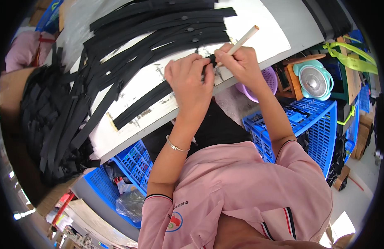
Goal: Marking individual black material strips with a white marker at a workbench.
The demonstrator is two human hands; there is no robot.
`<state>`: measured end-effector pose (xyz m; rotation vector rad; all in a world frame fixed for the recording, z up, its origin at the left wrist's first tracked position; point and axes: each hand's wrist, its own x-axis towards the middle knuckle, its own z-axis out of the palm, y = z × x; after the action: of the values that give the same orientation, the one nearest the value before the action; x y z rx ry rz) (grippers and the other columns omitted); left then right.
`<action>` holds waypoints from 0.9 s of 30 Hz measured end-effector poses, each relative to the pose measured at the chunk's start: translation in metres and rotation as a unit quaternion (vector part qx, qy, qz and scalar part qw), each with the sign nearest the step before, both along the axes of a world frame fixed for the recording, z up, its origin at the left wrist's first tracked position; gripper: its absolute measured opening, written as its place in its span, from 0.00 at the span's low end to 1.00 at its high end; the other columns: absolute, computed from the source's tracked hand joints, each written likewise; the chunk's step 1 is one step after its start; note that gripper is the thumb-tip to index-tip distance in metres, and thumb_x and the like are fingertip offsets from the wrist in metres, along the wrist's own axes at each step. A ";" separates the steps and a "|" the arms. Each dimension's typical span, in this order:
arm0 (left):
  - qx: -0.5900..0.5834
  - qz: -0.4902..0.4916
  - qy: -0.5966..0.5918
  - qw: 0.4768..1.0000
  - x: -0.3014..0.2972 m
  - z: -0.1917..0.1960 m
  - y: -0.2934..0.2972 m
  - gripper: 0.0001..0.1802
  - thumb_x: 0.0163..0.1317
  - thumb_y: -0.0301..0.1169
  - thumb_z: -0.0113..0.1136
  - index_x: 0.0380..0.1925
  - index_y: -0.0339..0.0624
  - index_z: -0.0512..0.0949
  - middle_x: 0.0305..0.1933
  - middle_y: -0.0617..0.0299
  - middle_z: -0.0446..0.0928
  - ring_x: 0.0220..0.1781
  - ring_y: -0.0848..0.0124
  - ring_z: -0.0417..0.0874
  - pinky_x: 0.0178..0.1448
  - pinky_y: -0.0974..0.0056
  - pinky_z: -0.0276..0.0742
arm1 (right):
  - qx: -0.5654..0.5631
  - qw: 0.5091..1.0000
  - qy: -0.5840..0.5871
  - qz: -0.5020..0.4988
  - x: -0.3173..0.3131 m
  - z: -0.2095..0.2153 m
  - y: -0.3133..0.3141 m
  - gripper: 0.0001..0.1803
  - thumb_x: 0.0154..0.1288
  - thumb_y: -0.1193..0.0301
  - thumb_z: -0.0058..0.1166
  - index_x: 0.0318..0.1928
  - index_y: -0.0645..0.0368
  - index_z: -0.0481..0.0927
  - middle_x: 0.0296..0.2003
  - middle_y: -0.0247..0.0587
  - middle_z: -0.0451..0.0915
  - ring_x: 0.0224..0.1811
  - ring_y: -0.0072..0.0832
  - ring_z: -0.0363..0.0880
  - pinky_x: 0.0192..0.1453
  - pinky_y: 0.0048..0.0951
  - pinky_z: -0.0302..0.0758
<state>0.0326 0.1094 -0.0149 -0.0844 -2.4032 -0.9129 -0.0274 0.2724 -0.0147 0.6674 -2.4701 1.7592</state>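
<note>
Head view: our left hand (pixel 190 79) pins a black strip (pixel 144 103) near the table edge (pixel 138 135); our right hand (pixel 242 62), just beside, clamps a pencil (pixel 247 36). Bare white board (pixel 271 39) opens rightward; leftward, a cardboard box (pixel 11 93) brims with black strips (pixel 55 108).

Workshop interior, indicated by black strips (pixel 204 28) laid on a counter (pixel 292 17), a strip-filled cardboard box (pixel 12 92) and blue plastic crates (pixel 323 139).

Your right fingers (pixel 226 60) hold a smooth, pale pen-shaped stick (pixel 245 39); under your left fingers (pixel 198 66) runs a matt, cloth-like black strip (pixel 144 105). Beneath, the white surface (pixel 266 39) looks smooth; behind your left fingers shines a metal bracelet (pixel 172 145).
</note>
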 end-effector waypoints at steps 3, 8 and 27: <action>-0.007 -0.011 -0.007 1.000 0.005 0.000 -0.007 0.08 0.59 0.29 0.72 0.39 0.44 0.87 0.47 0.62 0.84 0.52 0.62 0.81 0.68 0.53 0.66 | -0.047 0.989 -0.135 -0.022 0.006 0.015 0.003 0.13 0.75 0.69 0.59 0.34 0.64 0.86 0.25 0.32 0.82 0.30 0.16 0.80 0.33 0.21 0.72; -0.007 0.049 0.011 0.999 0.031 0.011 -0.061 0.16 0.63 0.28 0.68 0.51 0.43 0.85 0.58 0.56 0.81 0.61 0.55 0.80 0.77 0.44 0.60 | -0.080 0.996 -0.026 -0.017 0.005 0.013 -0.003 0.08 0.78 0.72 0.55 0.46 0.59 0.86 0.31 0.32 0.82 0.35 0.17 0.80 0.40 0.21 0.75; 0.039 0.236 -0.088 0.967 0.047 0.023 -0.203 0.07 0.75 0.28 0.57 0.47 0.40 0.80 0.47 0.55 0.83 0.46 0.59 0.85 0.54 0.58 0.78 | 0.354 0.895 0.269 0.018 -0.090 0.028 -0.075 0.34 0.67 0.55 0.65 0.69 0.54 0.72 0.72 0.49 0.70 0.79 0.46 0.60 0.73 0.51 0.64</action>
<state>0.0795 -0.0933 0.0079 0.5973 -2.3833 -0.8081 -0.1172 0.1977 0.0137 1.0534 -2.6055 0.4840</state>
